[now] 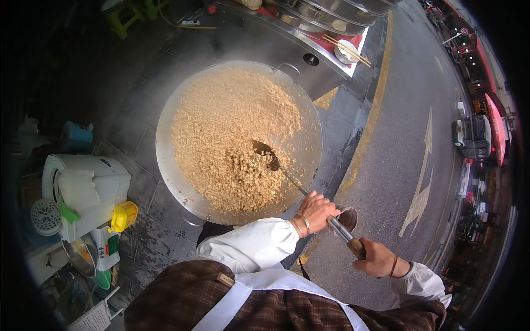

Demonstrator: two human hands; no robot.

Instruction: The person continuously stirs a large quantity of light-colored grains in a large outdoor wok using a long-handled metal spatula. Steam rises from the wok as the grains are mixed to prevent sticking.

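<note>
A very large round metal wok [165,165] holds a deep heap of light brown, crumbly grain-like food [232,111], with steam over it. The dark blade of a long-handled metal spatula [341,231] rests in the food, right of the middle, partly covered by it. My left hand [316,213], with bangles at the wrist, is closed around the metal shaft near the wok's lower right rim. Farther back, my right hand [374,258] grips the wooden end of the handle. White sleeve covers are on both forearms.
Metal steamer trays [331,20] and a white bowl [347,51] with chopsticks stand on a stainless counter at the top. At left are a white plastic container [112,173], a yellow jug [124,216] and a metal bowl [78,256]. A road [385,165] runs along the right.
</note>
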